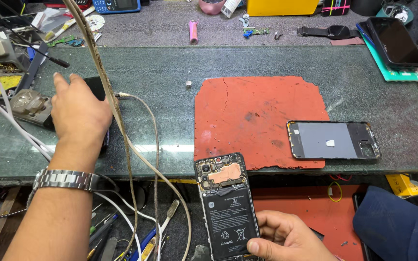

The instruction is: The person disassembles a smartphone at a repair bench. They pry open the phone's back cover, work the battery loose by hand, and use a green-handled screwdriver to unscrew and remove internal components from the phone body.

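Observation:
My right hand [286,239] grips the lower end of an opened smartphone [226,203], back cover off, with its black battery and circuit board showing. It is held upright at the near edge of the glass-topped workbench [170,72]. My left hand [78,108], a metal watch on its wrist, reaches to the far left and rests palm down on a small black device [95,87] with a cable plugged into it. A detached phone back cover [334,140] lies inside-up at the right edge of a red rubber mat [257,116].
A soldering station and tools [1,58] crowd the far left. Cables [136,159] hang over the bench's front edge. A dark phone [395,41] on a teal pad lies at back right. A pink tube [193,31], a wristwatch [330,32] and small parts line the back.

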The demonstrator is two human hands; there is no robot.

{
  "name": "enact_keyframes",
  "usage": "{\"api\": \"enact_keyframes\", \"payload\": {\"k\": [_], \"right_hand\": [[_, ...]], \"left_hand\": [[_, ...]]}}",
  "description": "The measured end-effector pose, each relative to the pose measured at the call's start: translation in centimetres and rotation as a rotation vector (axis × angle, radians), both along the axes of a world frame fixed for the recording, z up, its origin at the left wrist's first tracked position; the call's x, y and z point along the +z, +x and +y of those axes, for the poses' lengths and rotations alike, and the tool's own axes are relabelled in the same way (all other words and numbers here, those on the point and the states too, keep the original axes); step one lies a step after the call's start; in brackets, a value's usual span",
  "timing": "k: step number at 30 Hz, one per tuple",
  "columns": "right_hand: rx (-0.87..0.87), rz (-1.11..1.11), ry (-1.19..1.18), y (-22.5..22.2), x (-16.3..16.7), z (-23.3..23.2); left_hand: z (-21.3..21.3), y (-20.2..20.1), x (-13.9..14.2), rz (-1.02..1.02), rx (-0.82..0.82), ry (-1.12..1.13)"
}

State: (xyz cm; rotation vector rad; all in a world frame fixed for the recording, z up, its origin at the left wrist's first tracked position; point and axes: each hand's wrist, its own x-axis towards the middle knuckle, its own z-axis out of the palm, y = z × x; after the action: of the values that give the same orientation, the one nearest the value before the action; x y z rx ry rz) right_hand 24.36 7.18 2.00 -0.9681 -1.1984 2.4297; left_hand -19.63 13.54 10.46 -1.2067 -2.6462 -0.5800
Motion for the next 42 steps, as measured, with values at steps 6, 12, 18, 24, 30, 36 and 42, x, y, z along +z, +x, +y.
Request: {"api": "enact_keyframes", "payload": {"k": [6, 12, 18, 24, 30, 36, 42], "right_hand": [[-0.006, 0.018, 0.010, 0.1, 0.0, -0.2], [-0.008, 0.002, 0.020, 0.1, 0.0, -0.1], [-0.021, 0.018, 0.038, 0.2, -0.5, -0.1], [-0.046, 0.052, 0.088, 0.5, -1.4, 0.2], [-0.103, 0.027, 0.115, 0.8, -2.0, 0.9], [-0.119, 0.040, 0.110, 0.3, -2.3, 0.4], [-0.151, -0.026, 0.118, 0.4, -1.8, 0.4]], "left_hand": [[-0.7, 0.9, 0.8, -0.082, -0.037, -0.005], [-6.2, 4.8, 0.8, 0.129, -0.236, 0.331], [-12.7, 16.1, -0.6, 0.081, -0.456, 0.799], [-14.5, 23.1, -4.4, -0.766, -0.559, 0.774], [-14.1, 22.9, -8.0, -1.499, -0.673, 0.788], [-14.1, 22.6, -8.5, -1.888, -0.733, 0.371], [-13.9, 22.3, -8.7, -1.961, -0.702, 0.350]]}}
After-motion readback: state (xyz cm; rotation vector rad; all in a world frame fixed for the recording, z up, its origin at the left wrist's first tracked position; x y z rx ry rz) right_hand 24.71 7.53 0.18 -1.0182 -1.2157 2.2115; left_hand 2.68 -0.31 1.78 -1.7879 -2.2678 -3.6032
